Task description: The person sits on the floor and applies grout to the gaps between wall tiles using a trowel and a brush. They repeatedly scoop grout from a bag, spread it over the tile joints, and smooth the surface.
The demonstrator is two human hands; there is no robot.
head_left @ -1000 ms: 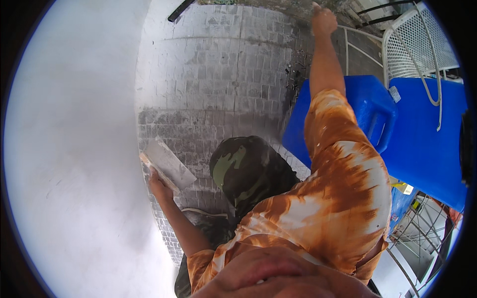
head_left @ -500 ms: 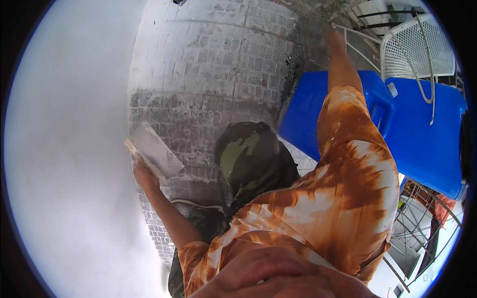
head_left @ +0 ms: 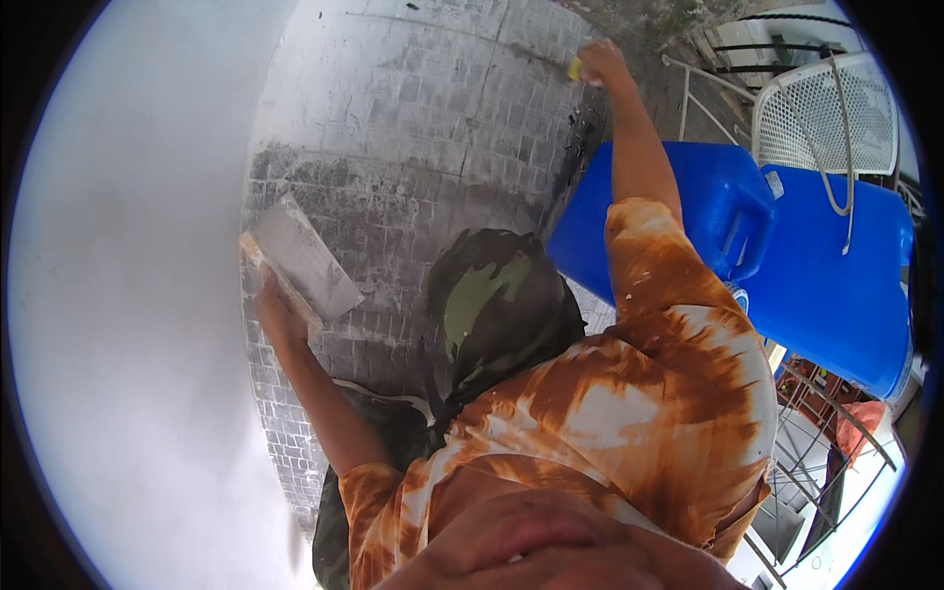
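Head view: my two hands are well apart, each closed on something of its own. My left hand (head_left: 280, 313) is wrapped around the pale edge strip (head_left: 285, 285) of a flat grey board (head_left: 313, 258) — some of the fingers are hidden, so I cannot tell how each one sits. The board is held tilted in the picture, beside the foot of the smooth white wall (head_left: 128, 295), with the grey block floor (head_left: 393, 118) showing behind it. I cannot tell whether it touches the floor.

My right arm reaches far forward. My right hand (head_left: 602, 64) is curled into a fist around a small yellow thing (head_left: 573, 69) — only a bit of it shows, too little to say what it is. Dark crumbs (head_left: 578, 123) lie on the floor nearer to me than that hand.

Between my arms is my bent knee (head_left: 501, 285) in camouflage trousers. To the right of it stands a blue container (head_left: 723, 187) with a moulded handle, next to a second blue container (head_left: 836, 265). A white mesh chair (head_left: 826, 113) is beyond them, and a red cloth (head_left: 860, 428) hangs by a wire rack (head_left: 821, 467) at lower right.
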